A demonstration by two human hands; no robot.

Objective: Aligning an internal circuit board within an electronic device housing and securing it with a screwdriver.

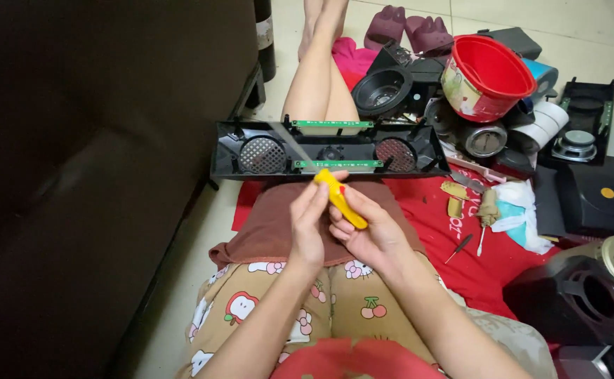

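1. While resting across the lap, black speaker front panel (329,149) with two round grilles and green circuit strips.
2. Left hand (309,228) and right hand (368,235) both closed around yellow screwdriver handle (340,198), just below panel.
3. Red bowl (484,77) among parts on floor, right.

- Both forearms are bare, with no sleeves, watch or bracelets showing.
- The left hand (312,223) and right hand (371,235) wear no gloves or rings.
- Tan shorts carry a cartoon print of apples, cherries and cat faces.
- A red garment shows at the waist.
- Lower legs and feet are bare.
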